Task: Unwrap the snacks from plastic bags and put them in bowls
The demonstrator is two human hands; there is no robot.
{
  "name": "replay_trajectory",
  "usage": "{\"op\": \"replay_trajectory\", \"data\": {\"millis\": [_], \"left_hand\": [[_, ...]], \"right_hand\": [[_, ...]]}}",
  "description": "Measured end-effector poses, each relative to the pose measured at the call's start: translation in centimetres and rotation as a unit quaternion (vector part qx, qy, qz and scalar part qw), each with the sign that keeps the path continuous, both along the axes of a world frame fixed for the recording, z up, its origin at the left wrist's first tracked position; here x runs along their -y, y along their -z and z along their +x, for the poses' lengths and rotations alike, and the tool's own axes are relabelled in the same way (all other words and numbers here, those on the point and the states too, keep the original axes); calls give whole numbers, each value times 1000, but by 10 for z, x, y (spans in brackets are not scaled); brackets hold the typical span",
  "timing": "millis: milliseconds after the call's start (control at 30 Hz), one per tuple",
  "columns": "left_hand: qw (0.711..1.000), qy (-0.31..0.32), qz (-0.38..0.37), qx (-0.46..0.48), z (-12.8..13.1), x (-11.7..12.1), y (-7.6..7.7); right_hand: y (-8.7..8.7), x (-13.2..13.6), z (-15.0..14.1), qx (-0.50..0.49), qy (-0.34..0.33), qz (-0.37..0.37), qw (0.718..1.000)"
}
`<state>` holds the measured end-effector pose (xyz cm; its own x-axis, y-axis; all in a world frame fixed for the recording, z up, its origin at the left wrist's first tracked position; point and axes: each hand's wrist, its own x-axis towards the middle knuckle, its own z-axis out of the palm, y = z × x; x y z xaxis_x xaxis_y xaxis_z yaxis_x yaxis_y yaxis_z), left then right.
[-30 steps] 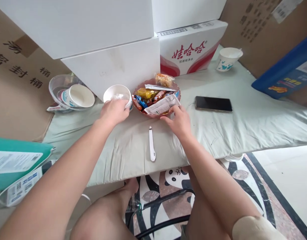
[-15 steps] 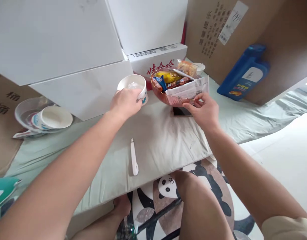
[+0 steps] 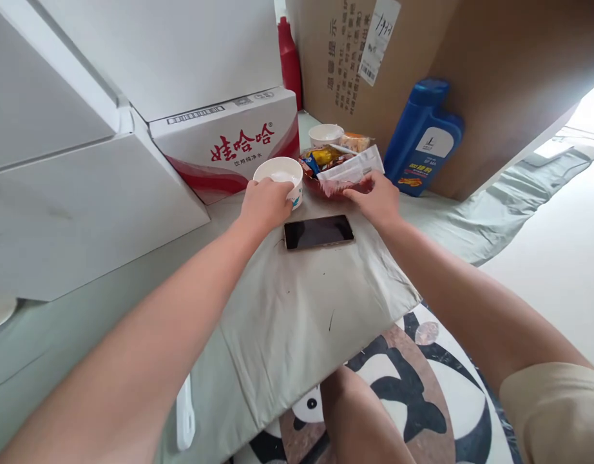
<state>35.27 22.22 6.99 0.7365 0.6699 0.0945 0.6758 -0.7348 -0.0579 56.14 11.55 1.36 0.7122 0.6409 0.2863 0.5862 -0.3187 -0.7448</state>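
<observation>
My left hand (image 3: 267, 205) grips the near rim of a white paper cup (image 3: 297, 196) with a blue-green print; something clear and crinkled shows inside it. My right hand (image 3: 377, 201) pinches the near edge of a reddish see-through bowl (image 3: 326, 189). In the bowl lie several wrapped snacks (image 3: 325, 156) and a flat white packet (image 3: 352, 169). Cup and bowl stand side by side, nearly touching. A dark phone (image 3: 319, 232) lies on the cloth just in front of them.
Behind stand a white-and-red carton (image 3: 239, 145), a second paper cup (image 3: 326, 133), a packaged orange snack (image 3: 355, 141) and a red bottle (image 3: 290, 64). A blue jug (image 3: 419, 138) leans by a brown cardboard box (image 3: 374, 77). A white plastic handle-like tool (image 3: 185, 415) lies near the cloth's front edge.
The view has swung to the right. The bowl has moved back towards the brown box, in my right hand, uncovering the phone. My left hand still holds the cup, now closer to the bowl.
</observation>
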Motion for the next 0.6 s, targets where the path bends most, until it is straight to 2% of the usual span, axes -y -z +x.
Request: {"op": "replay_trajectory", "data": {"millis": [100, 200, 333, 467, 600], "left_hand": [[1000, 28, -1, 0, 10, -8, 11], [998, 59, -1, 2, 20, -17, 19], [996, 87, -4, 5, 31, -26, 23], [994, 103, -6, 29, 38, -32, 25], [995, 87, -24, 40, 38, -40, 30]], "right_hand": [[8, -24, 13, 25, 0, -16, 1000], [12, -48, 26, 33, 38, -47, 998], [12, -81, 42, 58, 39, -83, 994], [11, -121, 57, 62, 43, -75, 994], [10, -164, 67, -13, -11, -65, 998]]}}
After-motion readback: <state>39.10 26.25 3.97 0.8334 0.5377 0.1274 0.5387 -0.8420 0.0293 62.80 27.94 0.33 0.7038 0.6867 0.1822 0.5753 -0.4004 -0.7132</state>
